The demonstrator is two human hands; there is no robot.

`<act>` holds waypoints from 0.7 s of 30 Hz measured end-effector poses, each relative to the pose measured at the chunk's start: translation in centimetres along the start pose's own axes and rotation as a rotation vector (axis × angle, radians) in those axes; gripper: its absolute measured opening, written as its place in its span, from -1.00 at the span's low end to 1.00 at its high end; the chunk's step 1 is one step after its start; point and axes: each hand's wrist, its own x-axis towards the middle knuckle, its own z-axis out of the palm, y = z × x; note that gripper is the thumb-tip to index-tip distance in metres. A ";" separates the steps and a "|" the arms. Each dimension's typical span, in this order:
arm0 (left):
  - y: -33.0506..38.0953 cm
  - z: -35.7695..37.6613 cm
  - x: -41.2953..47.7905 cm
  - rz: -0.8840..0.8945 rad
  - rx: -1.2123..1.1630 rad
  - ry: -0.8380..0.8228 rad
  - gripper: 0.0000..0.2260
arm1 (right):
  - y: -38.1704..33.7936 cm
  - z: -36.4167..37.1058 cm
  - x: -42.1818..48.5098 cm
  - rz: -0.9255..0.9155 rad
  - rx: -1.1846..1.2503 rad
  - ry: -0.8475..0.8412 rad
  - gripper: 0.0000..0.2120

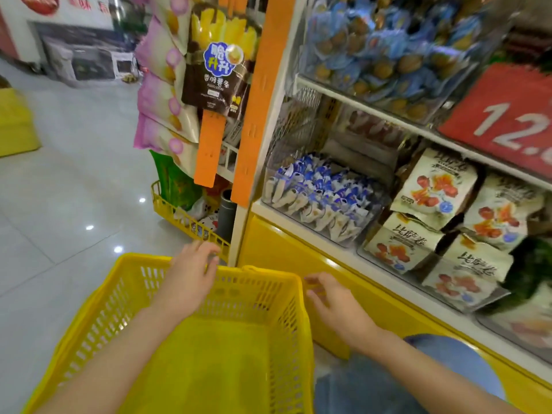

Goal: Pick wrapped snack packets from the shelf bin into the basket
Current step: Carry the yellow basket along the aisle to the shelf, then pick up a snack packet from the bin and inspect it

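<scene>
Basket [98, 318] on floor just below shelf, mouth up, nothing visible inside; likely parked there so carry from bin is short. Left hand [188, 282] hovers over far rim, right hand [334, 306] just beside right rim. Fingers [316, 282] of both released, loosely spread, grasping nothing. Wrapped snack packets [322, 195] heaped in clear shelf bin [349, 243], low shelf, leftmost compartment. Packets slim, long axes mostly front-to-back, near ends tilted toward aisle.

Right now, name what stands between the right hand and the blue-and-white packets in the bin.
Only the clear bin's front wall, before the blue-and-white packets; the right hand, beside the yellow basket, otherwise has open air.
</scene>
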 end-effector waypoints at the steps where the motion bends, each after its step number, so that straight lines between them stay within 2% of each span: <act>1: 1.4 -0.2 1.4 0.080 -0.017 0.008 -0.82 | -0.7 -1.8 1.0 -0.044 0.001 0.068 -0.76; 5: 5.9 -0.9 8.0 0.293 -0.069 0.044 -0.77 | -3.1 -7.7 6.8 -0.144 0.053 0.268 -0.83; 10: 7.6 0.5 15.3 0.463 0.030 -0.014 -0.69 | -4.3 -10.3 17.8 -0.116 0.050 0.384 -0.78; 13: 6.9 1.8 17.1 0.524 0.089 -0.080 -0.68 | -4.7 -9.6 23.4 -0.095 0.062 0.311 -0.77; 15: 6.2 2.3 17.4 0.549 0.090 -0.095 -0.68 | -4.6 -8.9 26.3 -0.111 -0.038 0.232 -0.78; 19: 5.5 2.5 17.5 0.588 0.080 -0.092 -0.67 | -4.0 -7.9 29.6 0.065 -0.215 0.013 -0.66; 21: 5.5 2.4 17.6 0.596 0.076 -0.095 -0.67 | -3.6 -7.9 30.3 0.090 -0.207 -0.008 -0.70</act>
